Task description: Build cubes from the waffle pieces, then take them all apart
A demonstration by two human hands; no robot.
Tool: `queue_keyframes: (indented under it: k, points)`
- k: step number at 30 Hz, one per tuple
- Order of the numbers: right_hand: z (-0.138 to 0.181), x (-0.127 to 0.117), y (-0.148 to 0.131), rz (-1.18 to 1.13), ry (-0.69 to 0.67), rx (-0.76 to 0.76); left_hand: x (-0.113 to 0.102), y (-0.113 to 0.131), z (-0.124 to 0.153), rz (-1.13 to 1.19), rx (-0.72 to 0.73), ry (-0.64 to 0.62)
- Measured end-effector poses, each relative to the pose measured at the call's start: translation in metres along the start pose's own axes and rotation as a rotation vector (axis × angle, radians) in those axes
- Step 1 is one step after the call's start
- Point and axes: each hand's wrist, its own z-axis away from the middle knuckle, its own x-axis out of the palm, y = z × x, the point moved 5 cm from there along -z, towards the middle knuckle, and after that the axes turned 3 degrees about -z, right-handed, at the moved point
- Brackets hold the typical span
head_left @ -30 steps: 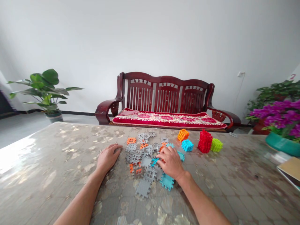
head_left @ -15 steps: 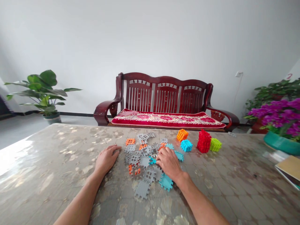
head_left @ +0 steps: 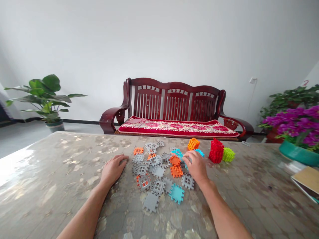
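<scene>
A pile of flat toothed plastic tiles point(head_left: 156, 169), grey, orange and blue, lies in the middle of the table point(head_left: 50, 179). My left hand point(head_left: 113, 169) rests palm down on the table at the pile's left edge, fingers spread and empty. My right hand point(head_left: 197, 166) is at the pile's right side, fingers bent down, with the tips closed on a blue tile point(head_left: 178, 153). Behind it a blue cube point(head_left: 200, 152) is partly hidden. An orange cube point(head_left: 193, 143), a red block point(head_left: 216, 151) and a green cube point(head_left: 228, 154), all built from tiles, stand to the right.
A wooden bench point(head_left: 174, 106) with a red cushion stands behind the table. A leafy plant point(head_left: 47, 96) is at the far left. A teal pot of purple flowers point(head_left: 297, 132) and a book point(head_left: 307, 181) sit at the table's right edge.
My right hand moved right and farther away, off the pile's middle toward the blue cube, uncovering orange and grey tiles. My left hand stayed put.
</scene>
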Motion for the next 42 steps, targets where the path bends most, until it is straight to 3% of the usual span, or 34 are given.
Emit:
queue_keyframes:
  k: [4,10,19,33,42]
  points:
    - [0.001,-0.021,0.037,0.137,0.131,0.165,0.001,0.0,0.0,0.005,0.009,-0.004]
    - [0.01,-0.037,0.066,0.282,0.16,0.328,0.003,-0.002,-0.001,-0.014,0.008,-0.026]
    - [0.015,-0.039,0.076,0.357,0.108,0.446,0.002,-0.002,-0.002,-0.02,0.022,-0.001]
    - [0.018,-0.041,0.078,0.217,0.04,0.663,0.001,-0.002,-0.002,-0.017,0.007,-0.005]
    - [0.02,-0.038,0.083,0.137,0.091,0.658,0.004,-0.004,-0.003,-0.005,0.017,-0.009]
